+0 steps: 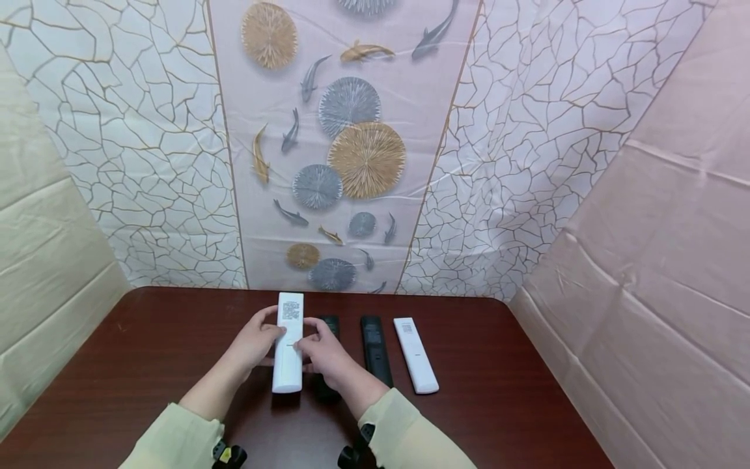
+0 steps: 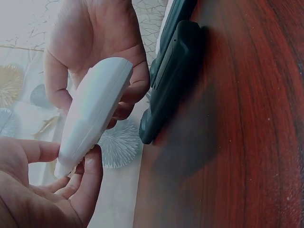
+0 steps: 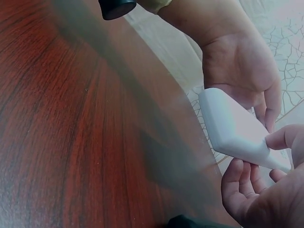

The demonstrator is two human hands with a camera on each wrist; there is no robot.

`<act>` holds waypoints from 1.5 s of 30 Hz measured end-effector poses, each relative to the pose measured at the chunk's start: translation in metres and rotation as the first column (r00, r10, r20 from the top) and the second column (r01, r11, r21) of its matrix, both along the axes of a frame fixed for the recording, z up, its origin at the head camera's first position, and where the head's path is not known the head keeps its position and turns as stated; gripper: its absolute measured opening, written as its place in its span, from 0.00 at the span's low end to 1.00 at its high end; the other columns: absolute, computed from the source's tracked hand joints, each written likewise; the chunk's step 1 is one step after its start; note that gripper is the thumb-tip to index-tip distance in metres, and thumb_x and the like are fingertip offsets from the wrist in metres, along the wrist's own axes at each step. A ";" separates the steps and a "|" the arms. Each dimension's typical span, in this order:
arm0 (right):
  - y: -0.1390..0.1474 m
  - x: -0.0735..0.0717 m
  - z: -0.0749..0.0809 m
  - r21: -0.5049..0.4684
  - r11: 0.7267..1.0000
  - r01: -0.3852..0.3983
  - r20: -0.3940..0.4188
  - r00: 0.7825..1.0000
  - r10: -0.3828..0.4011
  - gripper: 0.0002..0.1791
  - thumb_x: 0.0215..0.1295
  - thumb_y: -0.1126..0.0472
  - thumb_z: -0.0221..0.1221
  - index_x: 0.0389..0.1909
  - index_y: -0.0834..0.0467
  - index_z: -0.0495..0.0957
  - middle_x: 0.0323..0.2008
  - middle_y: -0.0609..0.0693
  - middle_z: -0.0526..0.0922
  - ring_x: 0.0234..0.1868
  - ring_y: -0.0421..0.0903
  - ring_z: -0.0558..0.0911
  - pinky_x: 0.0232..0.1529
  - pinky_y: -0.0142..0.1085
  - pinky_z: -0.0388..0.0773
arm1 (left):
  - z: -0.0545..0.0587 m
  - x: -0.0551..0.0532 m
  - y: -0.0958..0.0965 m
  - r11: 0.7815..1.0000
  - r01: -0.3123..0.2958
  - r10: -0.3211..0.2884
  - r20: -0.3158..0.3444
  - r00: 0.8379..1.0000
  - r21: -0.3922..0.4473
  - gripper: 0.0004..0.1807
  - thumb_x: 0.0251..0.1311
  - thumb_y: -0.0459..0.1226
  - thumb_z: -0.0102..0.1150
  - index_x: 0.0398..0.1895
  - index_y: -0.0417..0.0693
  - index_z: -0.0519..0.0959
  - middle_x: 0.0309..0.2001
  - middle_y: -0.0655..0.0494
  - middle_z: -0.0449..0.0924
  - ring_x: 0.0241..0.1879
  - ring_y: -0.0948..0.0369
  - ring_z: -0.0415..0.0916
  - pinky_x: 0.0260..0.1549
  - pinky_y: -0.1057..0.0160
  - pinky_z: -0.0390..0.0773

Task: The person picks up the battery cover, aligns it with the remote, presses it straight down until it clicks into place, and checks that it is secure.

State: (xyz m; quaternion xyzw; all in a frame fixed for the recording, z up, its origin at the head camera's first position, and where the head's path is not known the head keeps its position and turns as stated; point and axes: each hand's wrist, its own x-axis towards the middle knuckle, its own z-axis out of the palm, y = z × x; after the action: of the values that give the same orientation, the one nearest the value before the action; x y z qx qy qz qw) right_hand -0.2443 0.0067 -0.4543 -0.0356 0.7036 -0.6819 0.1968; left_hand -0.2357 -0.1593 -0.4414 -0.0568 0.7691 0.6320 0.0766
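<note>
A white remote control (image 1: 288,365) is held above the table between both hands, its back with a printed code facing up in the head view. My left hand (image 1: 253,340) grips its left edge, thumb on top and fingers beneath. From the right edge my right hand (image 1: 328,355) pinches it the same way. In the left wrist view the white remote (image 2: 92,102) is seen from its side, clear of the wood. The right wrist view shows the remote's near end (image 3: 228,118) with fingers of both hands around it.
Right of the hands, a black remote (image 1: 331,324) lies partly hidden behind my right hand. Beside it are another black remote (image 1: 375,348) and a white remote (image 1: 416,355), on the dark red wooden table (image 1: 498,404). A patterned cloth (image 1: 363,215) hangs behind the table.
</note>
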 end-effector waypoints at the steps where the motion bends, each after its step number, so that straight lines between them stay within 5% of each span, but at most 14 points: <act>1: 0.000 0.000 0.000 -0.001 1.000 0.001 0.001 1.000 -0.001 0.31 0.65 0.62 0.60 0.68 0.51 0.65 0.43 0.55 0.77 0.36 0.49 0.82 0.32 0.39 0.81 | 0.000 0.000 0.000 1.000 0.003 -0.003 0.002 1.000 0.000 0.32 0.72 0.37 0.46 0.77 0.46 0.51 0.60 0.33 0.71 0.48 0.47 0.78 0.33 0.49 0.84; 12: 0.008 0.005 -0.001 0.011 1.000 0.007 -0.005 1.000 -0.007 0.27 0.69 0.61 0.60 0.67 0.57 0.67 0.44 0.55 0.78 0.37 0.48 0.81 0.37 0.41 0.83 | -0.006 -0.001 -0.001 1.000 0.012 -0.012 0.022 1.000 0.003 0.34 0.71 0.38 0.48 0.77 0.45 0.51 0.61 0.31 0.70 0.55 0.43 0.74 0.35 0.49 0.84; 23: 0.033 0.012 0.001 -0.009 0.998 0.070 -0.086 0.994 -0.070 0.24 0.70 0.65 0.56 0.65 0.63 0.67 0.46 0.60 0.80 0.33 0.47 0.78 0.33 0.39 0.82 | -0.018 -0.005 -0.006 0.999 0.025 -0.022 0.072 0.997 -0.034 0.32 0.72 0.35 0.49 0.75 0.40 0.52 0.56 0.30 0.70 0.45 0.47 0.80 0.33 0.48 0.84; 37: 0.056 0.018 -0.002 -0.020 0.996 0.085 -0.069 0.994 -0.086 0.22 0.70 0.66 0.56 0.64 0.63 0.69 0.44 0.58 0.79 0.35 0.48 0.79 0.34 0.38 0.82 | -0.037 -0.010 -0.011 0.992 0.026 -0.013 0.104 0.994 -0.124 0.31 0.71 0.34 0.50 0.73 0.33 0.56 0.56 0.30 0.71 0.43 0.48 0.80 0.34 0.50 0.84; 45: 0.063 0.020 0.002 -0.017 0.995 0.095 -0.069 0.993 -0.096 0.22 0.70 0.65 0.57 0.63 0.62 0.69 0.41 0.54 0.79 0.36 0.49 0.79 0.34 0.38 0.82 | -0.039 -0.014 -0.009 0.990 0.030 -0.017 0.094 0.995 -0.137 0.30 0.71 0.35 0.51 0.71 0.31 0.58 0.55 0.30 0.72 0.42 0.48 0.80 0.34 0.49 0.84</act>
State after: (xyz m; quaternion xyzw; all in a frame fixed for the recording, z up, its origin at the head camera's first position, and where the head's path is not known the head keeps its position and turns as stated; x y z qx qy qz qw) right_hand -0.2245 0.0696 -0.4524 -0.0270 0.7062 -0.6937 0.1388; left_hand -0.2496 -0.1681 -0.4801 -0.0822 0.8074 0.5728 0.1154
